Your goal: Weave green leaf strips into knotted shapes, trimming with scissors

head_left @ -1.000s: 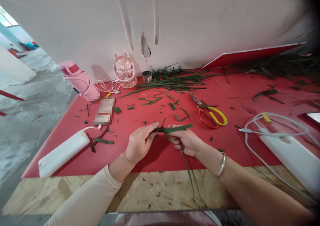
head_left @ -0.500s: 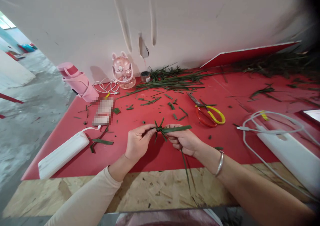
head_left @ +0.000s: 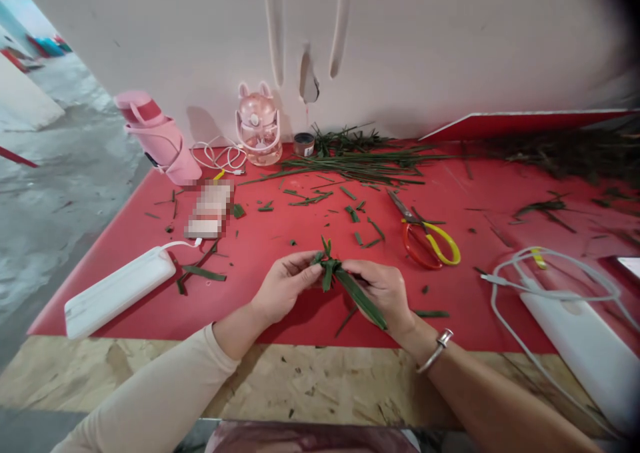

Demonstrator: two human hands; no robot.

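Observation:
A knotted green leaf piece is held between my two hands above the red table cover. My left hand pinches its left side with thumb and fingers. On the other side, my right hand grips it with closed fingers. A long wide leaf blade slants from the knot down to the right, in front of my right palm. Beyond my right hand lie scissors with red and yellow handles. Small leaf cuttings are scattered ahead of my hands.
Long green stems lie along the back. A pink bottle, clear pink bottle and small tin stand back left. White power banks with cables lie at both sides. A bare wooden edge runs in front.
The leaf piece has turned in my hands, its long blade swinging from rightward to down-right. My right hand has rotated with the back more visible. The camera view has shifted slightly.

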